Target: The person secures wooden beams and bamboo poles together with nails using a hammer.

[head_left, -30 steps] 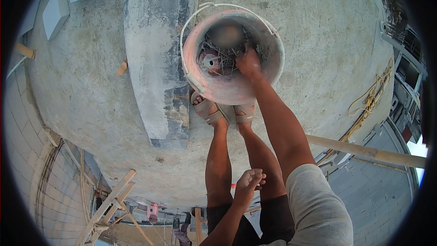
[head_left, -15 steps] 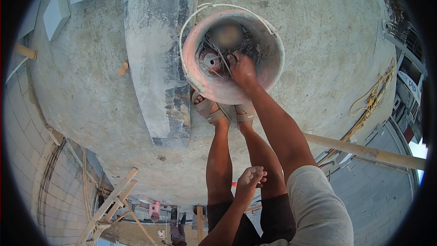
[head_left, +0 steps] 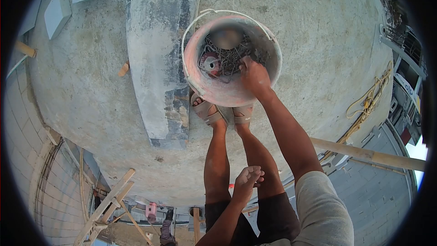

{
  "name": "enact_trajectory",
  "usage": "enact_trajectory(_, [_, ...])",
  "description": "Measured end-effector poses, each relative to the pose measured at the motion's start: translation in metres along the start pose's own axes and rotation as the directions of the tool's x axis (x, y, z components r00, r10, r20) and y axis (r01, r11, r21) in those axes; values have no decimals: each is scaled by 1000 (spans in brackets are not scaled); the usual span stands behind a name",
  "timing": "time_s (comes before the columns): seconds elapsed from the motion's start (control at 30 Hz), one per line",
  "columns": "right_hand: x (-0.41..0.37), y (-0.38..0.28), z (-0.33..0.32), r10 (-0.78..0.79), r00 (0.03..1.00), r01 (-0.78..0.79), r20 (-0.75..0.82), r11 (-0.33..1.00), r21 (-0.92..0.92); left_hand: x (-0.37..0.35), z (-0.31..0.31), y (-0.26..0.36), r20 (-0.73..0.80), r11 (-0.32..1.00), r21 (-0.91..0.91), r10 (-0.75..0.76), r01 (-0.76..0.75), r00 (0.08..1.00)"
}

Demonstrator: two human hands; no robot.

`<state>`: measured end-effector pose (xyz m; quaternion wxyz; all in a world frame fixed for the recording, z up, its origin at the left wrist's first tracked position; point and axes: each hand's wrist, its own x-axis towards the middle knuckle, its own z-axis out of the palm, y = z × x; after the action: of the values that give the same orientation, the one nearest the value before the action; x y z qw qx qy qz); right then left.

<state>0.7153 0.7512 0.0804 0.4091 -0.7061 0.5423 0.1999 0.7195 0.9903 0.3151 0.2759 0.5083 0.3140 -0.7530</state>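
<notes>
A worn, pinkish bucket (head_left: pixel 193 54) with a white handle stands at my feet. Inside lies a tangle of thin grey wire pieces or nails (head_left: pixel 232 59), too small to tell which. A dark red, round spool-like thing (head_left: pixel 210 65) with a pale centre lies at the left of it, and a blurred round thing (head_left: pixel 226 38) at the far side. My right hand (head_left: pixel 256 78) is inside the rim on the near right, fingers pinched together; what they hold is hidden. Over my thighs, my left hand (head_left: pixel 246 183) is curled closed, its palm turned out of sight.
A long grey board (head_left: pixel 154 54) lies left of the bucket, a small wood block (head_left: pixel 123 69) beside it. Pale blocks (head_left: pixel 58 13) are at upper left. Yellow rope (head_left: pixel 371 98) and a wooden pole (head_left: pixel 364 151) lie right. A wooden frame (head_left: pixel 107 205) stands lower left.
My right hand has drawn back from the middle of the bucket toward its near right side, uncovering more of the tangle. My left hand stays curled in nearly the same place.
</notes>
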Motion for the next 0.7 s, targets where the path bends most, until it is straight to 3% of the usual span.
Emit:
enact_trajectory(0.13, [3,-13,24,97,990,-80,104,985,-151,-1,-3,3,10,1000,0,6,-6,1000])
enact_trajectory(0.2, [-1,-28,37,142,987,-144,-81,989,-27,-2,-4,6,-23,1000,10,4,-4,1000])
enact_trajectory(0.23, [-3,-33,42,145,986,-148,-83,989,-24,-3,-5,5,-22,1000,14,2,-2,1000])
enact_trajectory(0.3, [-2,-36,51,97,935,-74,-342,994,79,-2,-5,5,-25,1000,29,-4,5,1000])
enact_trajectory(0.33, [-1,-33,52,101,932,-77,-347,994,82,-2,-6,5,-23,999,37,-4,5,1000])
enact_trajectory(0.43, [-3,-31,35,115,941,-33,-320,968,249,-2,-10,6,-35,997,75,-3,6,999])
enact_trajectory(0.5, [-19,-38,-2,66,998,-69,24,861,504,-4,-12,6,-41,997,78,11,-7,999])
enact_trajectory(0.53, [-30,-37,-3,72,997,-69,15,858,509,-5,-14,4,-37,996,90,11,-7,999])
enact_trajectory(0.6, [-58,-34,-1,-180,966,239,-187,897,371,-5,-16,5,-82,986,166,0,14,997])
enact_trajectory(0.67, [-88,-28,5,-167,985,175,-53,948,266,-8,-22,3,-134,982,187,6,19,991])
enact_trajectory(0.7, [-107,-25,7,-180,982,189,-58,938,290,-11,-24,1,-156,979,204,10,22,988])
